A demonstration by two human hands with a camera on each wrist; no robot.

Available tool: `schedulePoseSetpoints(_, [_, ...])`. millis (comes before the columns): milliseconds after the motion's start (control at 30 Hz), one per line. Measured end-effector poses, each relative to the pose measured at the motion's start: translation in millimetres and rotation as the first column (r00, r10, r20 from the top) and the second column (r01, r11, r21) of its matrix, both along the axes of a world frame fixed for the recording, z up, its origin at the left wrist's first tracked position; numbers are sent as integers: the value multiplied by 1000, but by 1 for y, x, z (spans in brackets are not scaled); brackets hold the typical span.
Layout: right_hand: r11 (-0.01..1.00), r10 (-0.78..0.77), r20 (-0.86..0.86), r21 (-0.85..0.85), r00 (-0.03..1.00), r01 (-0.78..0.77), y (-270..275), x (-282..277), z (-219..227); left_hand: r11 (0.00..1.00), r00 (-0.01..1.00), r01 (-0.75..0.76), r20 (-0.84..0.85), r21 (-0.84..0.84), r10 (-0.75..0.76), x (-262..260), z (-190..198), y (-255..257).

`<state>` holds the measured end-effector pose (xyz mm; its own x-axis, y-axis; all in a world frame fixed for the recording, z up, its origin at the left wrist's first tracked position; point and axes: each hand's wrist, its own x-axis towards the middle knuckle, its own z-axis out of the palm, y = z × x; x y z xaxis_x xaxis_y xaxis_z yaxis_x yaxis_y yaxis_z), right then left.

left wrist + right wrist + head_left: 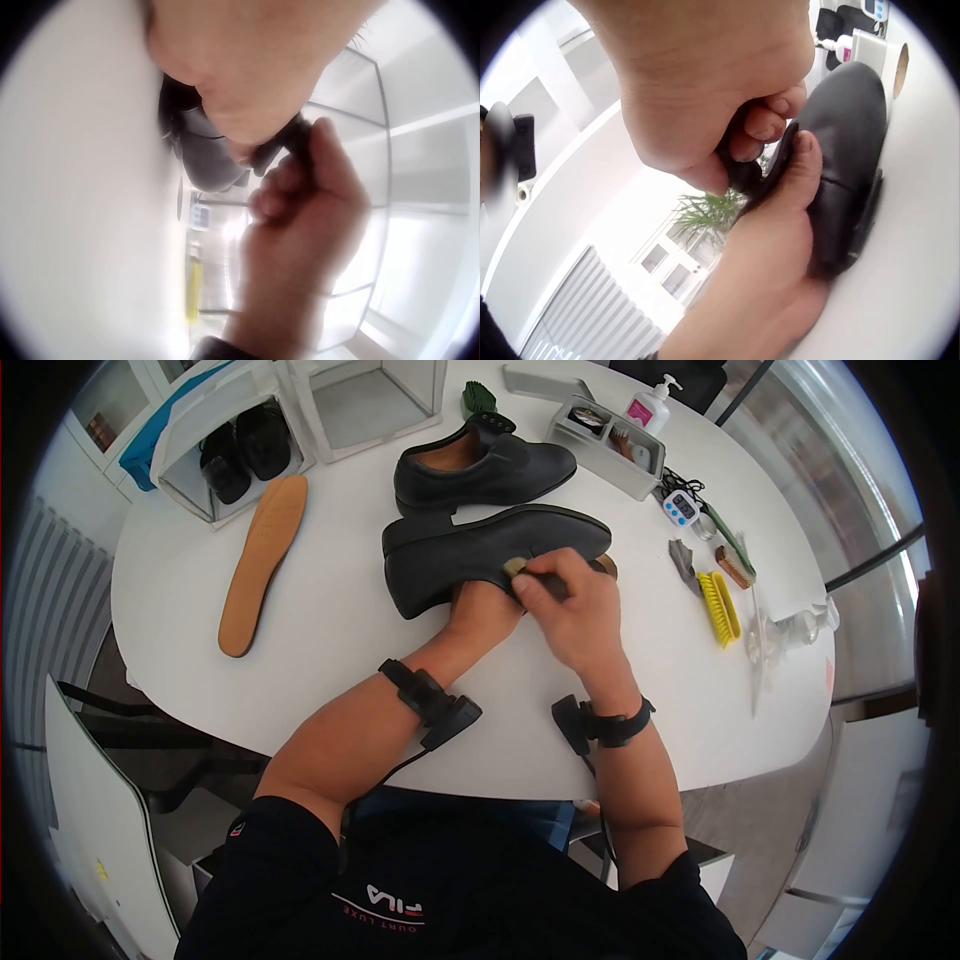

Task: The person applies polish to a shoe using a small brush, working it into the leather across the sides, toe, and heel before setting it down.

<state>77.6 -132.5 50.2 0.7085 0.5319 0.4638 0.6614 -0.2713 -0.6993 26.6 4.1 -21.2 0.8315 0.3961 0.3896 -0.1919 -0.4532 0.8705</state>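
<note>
A black leather shoe (440,552) lies tilted on its side, sole edge up. My left hand (482,612) grips it from the near side, fingers hidden beneath; in the right wrist view the left thumb (802,169) presses on the shoe (844,112). Over the shoe's front part, my right hand (582,610) pinches a small dark tool with a yellowish end (515,566), mostly covered by the fingers. The left wrist view shows the right hand (300,217) curled round that dark tool (298,139). Just behind stands a second black shoe (500,470).
A tan insole (262,565) lies at left, near a box (185,435) holding dark shoes. At right are a grey organizer (625,472), a pump bottle (650,408), a small timer (681,508), a yellow brush (718,608) and a clear bottle (800,628). A green brush (479,398) is behind.
</note>
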Motion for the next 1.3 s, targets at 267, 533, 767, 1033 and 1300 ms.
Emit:
schedulePoseSetpoints(267, [982,-183,98,-27,978,186,3,11,-4,993,990,-84,117,84,74,8,-1,-8])
schedulePoseSetpoints(533, [985,-152,220,-51,964,167,6,15,-7,991,992,-51,122,121,36,5,12,-11])
schedulePoseSetpoints(767, [990,138,-31,14,990,-138,-10,19,2,990,998,-68,15,126,66,3,4,0])
schedulePoseSetpoints(1033, [984,176,-58,35,983,-174,-12,12,4,990,999,-36,12,137,35,4,2,8])
schedulePoseSetpoints(1300, [997,-78,39,32,996,76,-9,20,-10,964,996,-60,78,259,41,7,-4,5])
